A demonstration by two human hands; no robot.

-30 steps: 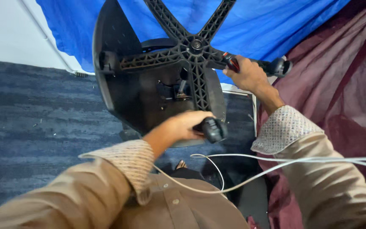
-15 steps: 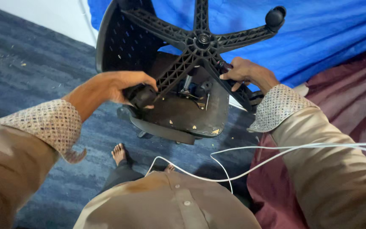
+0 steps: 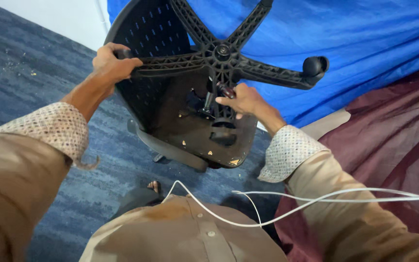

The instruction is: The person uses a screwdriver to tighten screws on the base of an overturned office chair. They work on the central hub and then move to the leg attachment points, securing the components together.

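The overturned office chair (image 3: 190,111) lay on the blue carpet (image 3: 35,102), its star base (image 3: 221,53) facing up. The left hand (image 3: 108,63) was closed around the left spoke's end; the right hand (image 3: 242,99) gripped a dark-red-handled tool (image 3: 226,90) just near of the hub.

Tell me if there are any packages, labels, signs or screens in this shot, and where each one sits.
None in view: no package, sign or screen. The nearest to a label are a few small pale flecks on the underside of the upturned office chair, too small to tell apart.
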